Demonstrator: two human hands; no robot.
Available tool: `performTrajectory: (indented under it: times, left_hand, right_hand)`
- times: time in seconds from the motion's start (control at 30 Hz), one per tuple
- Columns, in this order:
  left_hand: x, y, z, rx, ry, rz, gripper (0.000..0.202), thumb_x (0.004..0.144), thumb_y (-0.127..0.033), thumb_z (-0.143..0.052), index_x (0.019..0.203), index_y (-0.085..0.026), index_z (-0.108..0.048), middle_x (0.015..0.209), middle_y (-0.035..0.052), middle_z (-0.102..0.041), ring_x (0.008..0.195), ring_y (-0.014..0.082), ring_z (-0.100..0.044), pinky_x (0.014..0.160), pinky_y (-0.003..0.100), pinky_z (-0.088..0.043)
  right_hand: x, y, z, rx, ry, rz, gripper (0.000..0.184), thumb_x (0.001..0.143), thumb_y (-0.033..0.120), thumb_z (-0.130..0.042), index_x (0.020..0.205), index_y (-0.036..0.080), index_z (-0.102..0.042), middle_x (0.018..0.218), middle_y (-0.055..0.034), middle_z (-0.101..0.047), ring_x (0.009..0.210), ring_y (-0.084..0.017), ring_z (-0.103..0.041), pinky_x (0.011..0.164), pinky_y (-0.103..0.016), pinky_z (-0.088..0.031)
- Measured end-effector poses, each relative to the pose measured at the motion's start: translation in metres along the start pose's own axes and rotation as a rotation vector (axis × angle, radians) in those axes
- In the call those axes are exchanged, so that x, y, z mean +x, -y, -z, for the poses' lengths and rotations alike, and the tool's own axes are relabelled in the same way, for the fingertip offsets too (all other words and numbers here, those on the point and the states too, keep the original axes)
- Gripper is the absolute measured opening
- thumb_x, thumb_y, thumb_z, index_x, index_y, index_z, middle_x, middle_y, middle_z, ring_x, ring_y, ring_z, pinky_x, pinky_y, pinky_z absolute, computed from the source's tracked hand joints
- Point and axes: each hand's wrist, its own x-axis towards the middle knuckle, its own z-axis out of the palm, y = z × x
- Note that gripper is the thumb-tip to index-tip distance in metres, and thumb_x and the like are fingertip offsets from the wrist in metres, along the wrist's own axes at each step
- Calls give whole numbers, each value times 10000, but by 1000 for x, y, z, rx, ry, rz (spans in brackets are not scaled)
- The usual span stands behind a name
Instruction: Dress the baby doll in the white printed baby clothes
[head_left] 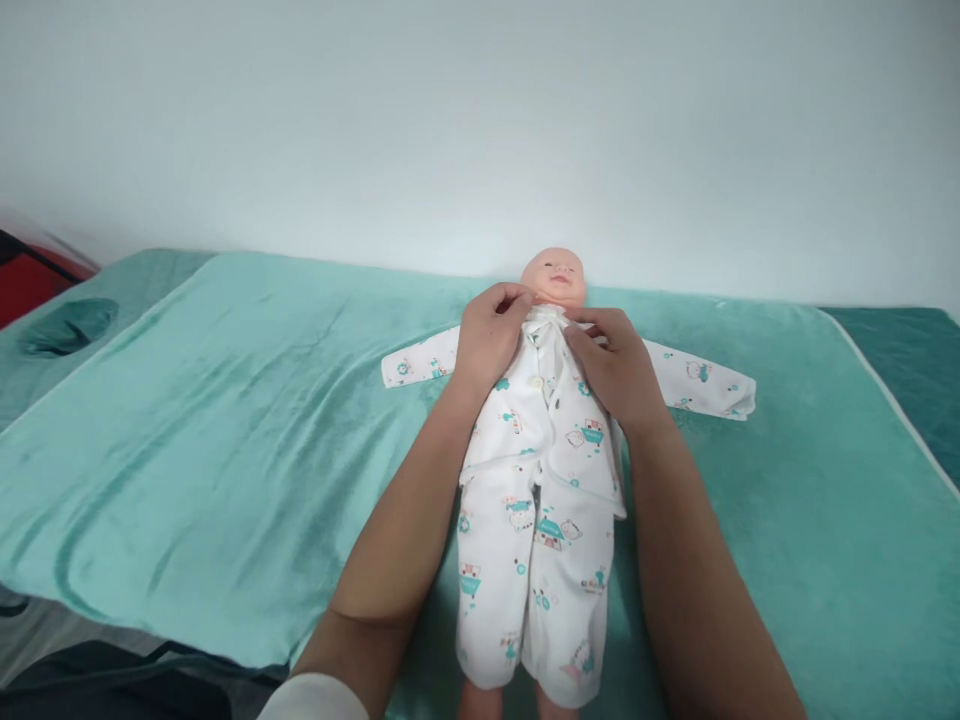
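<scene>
A baby doll [556, 272] lies on its back on a teal blanket [225, 420], arms spread, head toward the wall. It wears a white printed jacket [551, 410] and matching trousers [525, 590]. My left hand [489, 335] rests on the doll's upper chest, fingers curled and pinching the jacket's collar edge just under the chin. My right hand [615, 365] lies on the other side of the chest, its fingers also closed on the collar fabric. A white button [536, 381] shows on the jacket front between my hands.
The blanket covers a padded table with darker teal edges [900, 350] and a face hole [67, 325] at the left. A plain pale wall stands behind. A red object [30, 275] sits at the far left; dark cloth [112, 685] lies below the table's front.
</scene>
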Motion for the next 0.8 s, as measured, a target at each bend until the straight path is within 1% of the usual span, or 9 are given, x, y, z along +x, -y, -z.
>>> performTrajectory:
  times: [0.07,0.13,0.2,0.27,0.37,0.5,0.63,0.73,0.8]
  left_hand:
    - [-9,-6,4,33,-4,8,151,878,-268,-584,855,-185,-708,855,7,-718,832,149,-628,831,283,-481]
    - [-18,-14,9,85,41,43,155,876,-285,-587,833,-189,-701,832,5,-701,805,148,-612,804,284,-478]
    - [-25,-21,12,148,103,64,148,870,-303,-602,826,-197,-695,846,7,-694,798,149,-605,800,290,-479]
    - [-30,-28,15,221,148,58,120,855,-304,-627,830,-205,-691,897,12,-697,812,151,-606,822,301,-481]
    - [-34,-37,18,342,177,59,72,826,-277,-660,831,-206,-669,931,22,-688,836,164,-608,849,322,-479]
    - [-39,-46,22,483,204,53,67,843,-251,-654,817,-193,-630,957,40,-655,861,182,-605,862,346,-468]
    - [-42,-52,28,515,200,63,55,858,-222,-651,825,-188,-624,1028,55,-635,868,181,-600,831,345,-455]
    - [-40,-51,31,454,248,99,55,851,-207,-653,803,-193,-633,913,36,-659,819,176,-596,791,332,-443]
    - [-38,-48,31,397,270,119,71,852,-222,-650,786,-198,-638,833,19,-665,766,168,-583,762,325,-434]
  right_hand:
    - [-6,13,5,-77,-16,-3,194,894,372,-606,977,206,-664,1071,-48,-648,873,-156,-586,781,-318,-469]
    - [-13,27,10,-186,46,-9,225,898,421,-620,881,197,-604,927,-37,-639,773,-149,-555,703,-306,-426]
    - [-20,38,13,-300,127,-18,271,869,436,-670,828,194,-553,846,-27,-610,691,-138,-504,641,-294,-372]
    - [-24,44,13,-386,154,-13,275,839,396,-703,806,194,-520,827,-26,-592,654,-130,-464,608,-287,-325]
    - [-25,44,13,-425,153,1,196,873,321,-629,788,195,-505,798,-30,-594,649,-137,-460,602,-289,-301]
    - [-19,39,19,-378,213,-40,159,886,257,-550,741,192,-532,739,-20,-615,651,-139,-486,597,-289,-310]
    - [-14,35,27,-187,239,-143,157,864,317,-596,772,190,-608,725,-2,-628,646,-125,-512,590,-270,-338]
    - [-12,30,28,49,243,-224,182,838,360,-640,809,181,-651,691,6,-603,628,-110,-513,597,-254,-366]
    - [-11,27,27,176,239,-240,190,819,364,-670,799,175,-657,672,12,-576,616,-96,-493,595,-243,-366]
